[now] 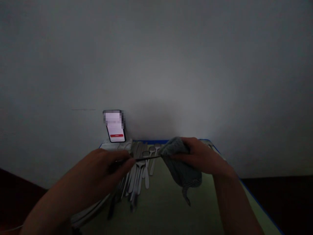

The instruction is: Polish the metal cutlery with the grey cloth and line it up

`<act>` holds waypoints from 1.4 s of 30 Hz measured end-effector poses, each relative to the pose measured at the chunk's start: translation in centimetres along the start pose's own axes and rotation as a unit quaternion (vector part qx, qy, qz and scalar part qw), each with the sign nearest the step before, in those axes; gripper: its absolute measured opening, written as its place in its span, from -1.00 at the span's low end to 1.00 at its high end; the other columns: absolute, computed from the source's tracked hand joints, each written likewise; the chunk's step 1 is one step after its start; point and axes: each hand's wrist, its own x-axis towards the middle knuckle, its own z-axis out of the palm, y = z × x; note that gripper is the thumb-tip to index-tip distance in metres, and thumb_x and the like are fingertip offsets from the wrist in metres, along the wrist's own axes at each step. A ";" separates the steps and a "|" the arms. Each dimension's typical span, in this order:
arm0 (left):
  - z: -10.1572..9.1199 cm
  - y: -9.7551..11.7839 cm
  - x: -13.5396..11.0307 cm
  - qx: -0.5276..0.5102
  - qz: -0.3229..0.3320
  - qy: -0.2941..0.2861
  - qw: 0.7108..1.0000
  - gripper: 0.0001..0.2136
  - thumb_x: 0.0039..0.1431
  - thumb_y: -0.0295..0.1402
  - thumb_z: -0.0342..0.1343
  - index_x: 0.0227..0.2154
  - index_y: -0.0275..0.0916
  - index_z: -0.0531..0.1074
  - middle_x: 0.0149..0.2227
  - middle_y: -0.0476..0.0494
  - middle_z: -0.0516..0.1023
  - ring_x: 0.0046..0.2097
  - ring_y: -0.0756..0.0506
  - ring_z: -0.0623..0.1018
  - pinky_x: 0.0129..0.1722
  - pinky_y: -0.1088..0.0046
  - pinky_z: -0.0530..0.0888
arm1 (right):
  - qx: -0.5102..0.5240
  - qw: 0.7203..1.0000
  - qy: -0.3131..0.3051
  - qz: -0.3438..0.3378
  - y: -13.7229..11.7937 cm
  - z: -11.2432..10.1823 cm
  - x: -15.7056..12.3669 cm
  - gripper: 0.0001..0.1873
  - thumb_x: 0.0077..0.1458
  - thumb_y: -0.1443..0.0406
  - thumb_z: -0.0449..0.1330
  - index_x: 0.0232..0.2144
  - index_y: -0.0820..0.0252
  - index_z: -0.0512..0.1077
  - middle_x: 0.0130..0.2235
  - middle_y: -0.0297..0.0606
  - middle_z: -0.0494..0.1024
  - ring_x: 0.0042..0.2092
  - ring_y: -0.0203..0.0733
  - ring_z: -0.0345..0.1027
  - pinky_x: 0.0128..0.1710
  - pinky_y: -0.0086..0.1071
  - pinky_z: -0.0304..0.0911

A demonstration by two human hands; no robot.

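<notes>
My left hand pinches the handle end of a thin piece of cutlery, held level above the table. The other end of that cutlery goes into a grey cloth, which my right hand grips closed around it. The cloth hangs down below my right hand. Whether the piece is a knife, fork or spoon is hidden by the cloth. Under my hands lies a row of several spoons and other cutlery on the table.
The small table has a pale green top and a blue edge and stands against a grey wall. A phone with a lit screen leans upright at the back left. White plates sit at the left edge. The room is dim.
</notes>
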 end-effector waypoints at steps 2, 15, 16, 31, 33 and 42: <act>0.1 0.0 0.1 0.014 0.009 -0.035 0.999 -0.68 0.16 -0.14 -0.07 -0.57 -0.20 0.40 -0.68 0.09 0.38 -0.64 0.06 0.38 -0.63 0.58 0.20 | -0.014 0.999 -0.033 -0.006 -0.4 -0.3 -0.5 -0.85 -0.06 0.30 0.21 -0.35 0.16 0.48 -0.35 -0.37 0.56 -0.32 -0.27 0.40 -0.35 -0.44 0.26; 1.6 -0.2 2.4 -0.022 0.041 0.031 0.998 -0.69 0.21 -0.22 -0.16 -0.54 -0.25 0.33 -0.65 0.08 0.29 -0.59 0.06 0.33 -0.58 0.56 0.20 | 0.175 0.930 0.320 0.033 -0.8 1.9 0.9 -0.74 -0.17 0.12 0.28 -0.49 0.20 0.48 -0.49 -0.32 0.54 -0.41 -0.19 0.42 -0.45 -0.35 0.32; 1.9 0.1 2.6 -0.028 0.039 0.032 0.998 -0.69 0.22 -0.23 -0.17 -0.54 -0.25 0.32 -0.65 0.08 0.28 -0.59 0.06 0.32 -0.58 0.56 0.20 | 0.228 0.904 0.360 0.035 -0.8 2.6 1.3 -0.69 -0.14 0.07 0.24 -0.46 0.21 0.48 -0.46 -0.28 0.55 -0.38 -0.16 0.44 -0.41 -0.31 0.35; 4.8 2.8 3.6 -0.068 0.027 0.020 0.997 -0.71 0.27 -0.23 -0.19 -0.43 -0.23 0.35 -0.58 0.08 0.37 -0.56 0.06 0.37 -0.53 0.53 0.20 | 0.477 0.840 0.260 0.016 -0.2 2.6 1.9 -0.72 -0.01 0.13 0.18 -0.31 0.19 0.46 -0.27 -0.21 0.58 -0.20 -0.13 0.46 -0.11 -0.15 0.32; 4.0 2.3 3.4 -0.056 0.024 0.010 0.998 -0.71 0.26 -0.23 -0.19 -0.45 -0.23 0.35 -0.58 0.08 0.37 -0.54 0.05 0.38 -0.51 0.53 0.20 | 0.416 0.877 0.240 0.013 0.5 2.0 1.6 -0.71 -0.06 0.16 0.23 -0.29 0.21 0.47 -0.25 -0.19 0.58 -0.17 -0.10 0.44 -0.06 -0.12 0.28; 2.1 0.2 2.6 -0.062 -0.007 -0.029 0.998 -0.69 0.23 -0.17 -0.18 -0.44 -0.24 0.35 -0.54 0.03 0.39 -0.49 0.02 0.38 -0.49 0.52 0.24 | 0.317 0.905 0.284 0.004 1.2 0.9 0.8 -0.69 -0.09 0.19 0.26 -0.25 0.19 0.47 -0.25 -0.21 0.56 -0.23 -0.13 0.42 -0.09 -0.10 0.27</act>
